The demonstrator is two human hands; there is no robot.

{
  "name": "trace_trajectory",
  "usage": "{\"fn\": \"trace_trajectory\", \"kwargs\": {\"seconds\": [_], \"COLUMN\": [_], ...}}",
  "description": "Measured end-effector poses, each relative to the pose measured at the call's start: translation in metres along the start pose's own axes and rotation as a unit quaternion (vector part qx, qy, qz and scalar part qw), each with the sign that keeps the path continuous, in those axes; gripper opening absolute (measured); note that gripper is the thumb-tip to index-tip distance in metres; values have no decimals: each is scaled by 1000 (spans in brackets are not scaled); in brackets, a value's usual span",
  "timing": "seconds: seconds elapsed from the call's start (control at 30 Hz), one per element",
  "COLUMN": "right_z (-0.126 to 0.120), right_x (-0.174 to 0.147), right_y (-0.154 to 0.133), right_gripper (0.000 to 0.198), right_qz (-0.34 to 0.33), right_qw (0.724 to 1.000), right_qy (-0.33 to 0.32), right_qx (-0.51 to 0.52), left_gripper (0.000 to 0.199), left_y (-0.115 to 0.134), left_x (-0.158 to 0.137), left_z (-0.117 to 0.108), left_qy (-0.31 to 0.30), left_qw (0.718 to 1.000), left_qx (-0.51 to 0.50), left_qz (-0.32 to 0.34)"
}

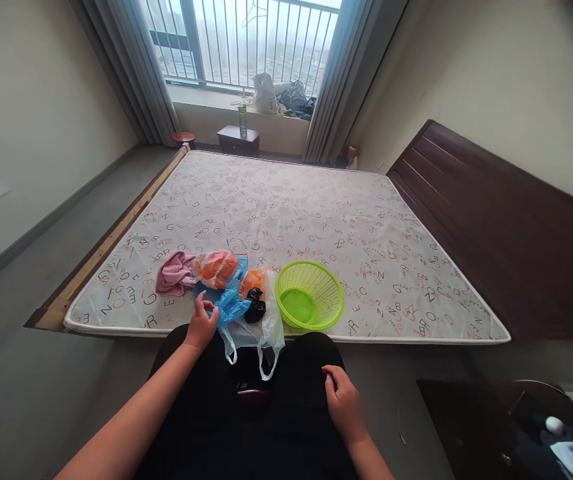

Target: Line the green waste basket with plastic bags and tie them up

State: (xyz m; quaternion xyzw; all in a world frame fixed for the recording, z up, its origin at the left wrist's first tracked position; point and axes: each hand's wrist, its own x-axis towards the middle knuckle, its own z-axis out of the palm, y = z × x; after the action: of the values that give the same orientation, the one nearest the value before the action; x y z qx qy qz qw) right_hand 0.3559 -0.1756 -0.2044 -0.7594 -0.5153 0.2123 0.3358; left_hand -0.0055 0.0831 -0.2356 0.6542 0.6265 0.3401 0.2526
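My left hand (203, 325) is at the near edge of the mattress, right beside a crumpled blue plastic bag (232, 305). Its fingers are loosely bent and apart, with nothing visible in them. Just beyond lie a pink cloth (174, 272) and a clear bag with orange contents (216, 268). A white plastic carrier bag (271, 325) has its handles hanging over the edge; a black plastic bundle (255, 307) and something orange (251, 283) rest on it. My right hand (342, 400) hovers by my right knee, fingers loosely curled, holding nothing. A green plastic basket (319, 293) stands nearby.
The letter-patterned mattress (286, 213) spreads ahead, with a dark headboard (506, 227) right and a wooden bed rail (111, 240) left. A small bedside table (238, 141) and a red stool (183, 138) stand beyond. Dark furniture (466, 427) with small items is at lower right.
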Motion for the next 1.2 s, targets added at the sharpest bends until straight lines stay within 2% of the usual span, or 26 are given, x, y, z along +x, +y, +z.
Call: {"fn": "trace_trajectory", "kwargs": {"seconds": [0.1, 0.33, 0.4, 0.6, 0.8, 0.93, 1.2], "right_z": [-1, -1, -1, -4, -7, -8, 1], "right_x": [-1, 1, 1, -1, -3, -3, 2], "right_y": [4, 9, 11, 21, 26, 23, 10], "right_gripper": [30, 32, 32, 33, 36, 36, 33], "right_qz": [4, -3, -3, 1, 2, 2, -44], "right_qw": [1000, 1000, 1000, 999, 999, 999, 993], "right_qy": [9, 11, 14, 31, 49, 27, -24], "right_qx": [6, -7, -10, -7, -8, -35, -105], "left_gripper": [57, 43, 41, 41, 39, 38, 38], "left_y": [-8, -35, -35, -28, -27, -26, -24], "left_x": [-11, -2, -5, -14, -15, -16, -32], "left_z": [-11, -34, -34, -28, -27, -27, -32], "left_qy": [-43, -87, -103, -148, -155, -160, -174], "left_qw": [999, 987, 982, 960, 953, 952, 945], "left_qx": [30, 127, 154, 238, 261, 257, 267], "left_qz": [11, -38, -39, 13, 12, 34, 72]}}
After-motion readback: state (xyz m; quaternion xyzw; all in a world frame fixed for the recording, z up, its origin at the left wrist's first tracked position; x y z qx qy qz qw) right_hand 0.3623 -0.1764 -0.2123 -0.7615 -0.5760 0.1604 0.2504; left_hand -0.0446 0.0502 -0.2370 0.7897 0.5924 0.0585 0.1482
